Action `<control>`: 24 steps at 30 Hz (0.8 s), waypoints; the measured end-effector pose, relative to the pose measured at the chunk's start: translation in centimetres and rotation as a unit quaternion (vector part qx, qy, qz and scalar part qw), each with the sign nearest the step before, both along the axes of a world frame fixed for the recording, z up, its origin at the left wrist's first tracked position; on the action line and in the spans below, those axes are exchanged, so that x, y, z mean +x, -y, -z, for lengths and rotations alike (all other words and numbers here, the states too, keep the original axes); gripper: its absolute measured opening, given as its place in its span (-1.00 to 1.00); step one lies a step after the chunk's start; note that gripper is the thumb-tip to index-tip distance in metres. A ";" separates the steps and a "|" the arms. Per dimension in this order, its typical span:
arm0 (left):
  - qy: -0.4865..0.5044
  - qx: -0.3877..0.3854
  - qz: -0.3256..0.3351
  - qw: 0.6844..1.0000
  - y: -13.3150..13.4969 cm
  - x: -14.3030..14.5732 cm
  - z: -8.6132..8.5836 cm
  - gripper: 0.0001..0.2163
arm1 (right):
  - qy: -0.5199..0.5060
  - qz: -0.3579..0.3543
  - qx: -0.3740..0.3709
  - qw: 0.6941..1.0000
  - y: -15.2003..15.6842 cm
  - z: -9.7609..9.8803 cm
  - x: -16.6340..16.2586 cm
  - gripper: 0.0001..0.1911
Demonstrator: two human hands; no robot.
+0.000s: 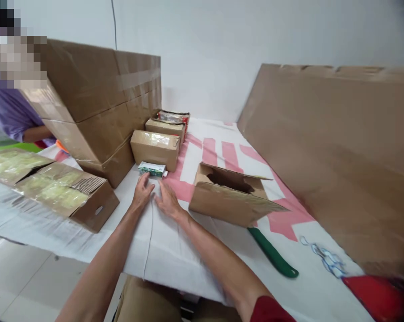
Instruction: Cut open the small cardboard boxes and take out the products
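Note:
Both my hands rest side by side on the white table cloth (168,250). My left hand (142,191) lies flat with fingers stretched toward a small green-and-white box (151,169), fingertips almost touching it. My right hand (167,199) lies flat next to it, fingers spread, holding nothing. An open, empty cardboard box (230,196) lies on its side just right of my right hand.
A sealed small carton (155,148) and more cartons (168,121) stand behind the small box. Big taped cartons (101,107) rise at left, an open carton of packets (51,188) at the table's left edge, a cardboard sheet (339,152) at right. Another person's sleeve (10,114) shows far left.

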State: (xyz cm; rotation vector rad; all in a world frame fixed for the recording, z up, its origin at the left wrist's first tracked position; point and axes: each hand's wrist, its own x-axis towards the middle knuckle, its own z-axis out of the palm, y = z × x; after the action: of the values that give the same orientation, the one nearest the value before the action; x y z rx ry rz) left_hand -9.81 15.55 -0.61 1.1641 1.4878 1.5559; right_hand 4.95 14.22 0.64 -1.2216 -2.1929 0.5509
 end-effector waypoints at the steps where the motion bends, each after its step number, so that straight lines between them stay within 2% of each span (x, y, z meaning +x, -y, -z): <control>1: -0.002 -0.005 -0.005 1.000 0.3 0.3 -0.3 -0.47 | 0.001 -0.009 0.003 1.000 1.3 -0.6 0.9 -0.31; 4: -0.007 -0.021 -0.009 1.000 1.9 2.0 -1.3 -0.52 | -0.003 -0.057 0.020 0.998 6.7 -2.9 4.8 -0.50; 6: -0.010 -0.023 0.010 1.000 3.5 3.7 -2.2 -0.55 | -0.019 -0.127 0.043 0.991 10.9 -4.6 8.5 -0.66; 8: -0.013 -0.016 0.043 0.999 5.3 5.6 -3.3 -0.56 | -0.053 -0.148 0.098 0.983 14.7 -6.2 12.7 -0.68; 10: -0.014 -0.002 0.084 0.996 6.9 7.7 -4.6 -0.51 | -0.081 -0.095 0.166 0.978 17.6 -7.6 17.3 -0.64; 12: -0.010 0.015 0.116 0.993 7.9 9.7 -6.0 -0.43 | -0.094 0.037 0.229 0.968 18.9 -8.6 21.6 -0.63; 14: 0.004 0.035 0.127 0.991 8.1 11.6 -7.4 -0.36 | -0.096 0.158 0.271 0.945 18.7 -9.2 25.2 -0.65; 16: 0.027 0.050 0.123 0.991 7.6 13.4 -8.3 -0.33 | -0.091 0.230 0.293 0.924 17.2 -9.3 27.5 -0.65; 19: 0.044 0.055 0.115 0.991 6.6 15.7 -9.0 -0.42 | -0.056 0.248 0.292 0.922 14.1 -8.4 28.6 -0.54; 24: 0.032 0.045 0.067 0.996 5.9 17.5 -8.7 -0.44 | -0.015 0.247 0.225 0.942 10.4 -6.1 28.2 -0.46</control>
State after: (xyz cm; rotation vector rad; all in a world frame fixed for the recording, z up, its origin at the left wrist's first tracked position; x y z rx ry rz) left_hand 7.65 9.62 8.08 1.2277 1.2825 1.5678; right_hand 33.13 3.79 6.76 -1.4094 -1.7488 -0.1329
